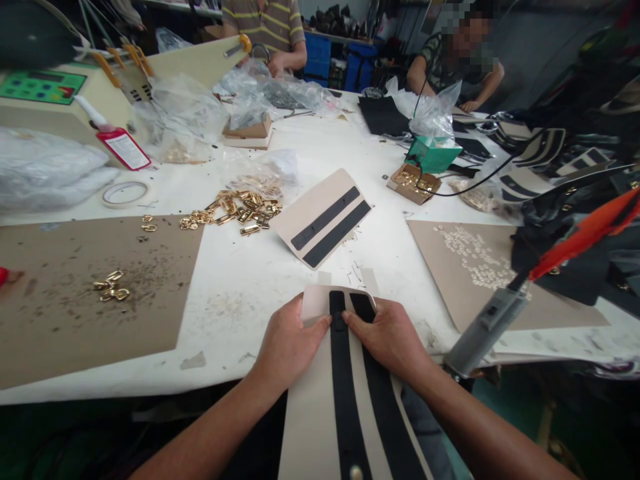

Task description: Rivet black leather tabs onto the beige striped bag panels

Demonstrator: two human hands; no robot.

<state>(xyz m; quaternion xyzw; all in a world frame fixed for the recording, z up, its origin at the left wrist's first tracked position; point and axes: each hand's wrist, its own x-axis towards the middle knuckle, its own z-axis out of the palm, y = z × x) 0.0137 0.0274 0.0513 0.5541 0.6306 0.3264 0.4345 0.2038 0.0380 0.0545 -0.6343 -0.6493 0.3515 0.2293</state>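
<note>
A beige panel [313,413] with two black stripes hangs over the near table edge toward me. My left hand [287,347] grips its left side, thumb pressed on the left black stripe [344,393]. My right hand [390,337] holds the right side, thumb meeting the left thumb on the same stripe near the panel's top. Both hands are closed on the panel. A second beige panel [323,217] with two black strips lies flat farther up the table.
Gold metal buckles [235,210] lie scattered by a brown board [75,293]. Another board [480,273] with small white bits lies on the right. A grey tool with an orange handle [505,307] leans over the right edge. Two people work at the far side.
</note>
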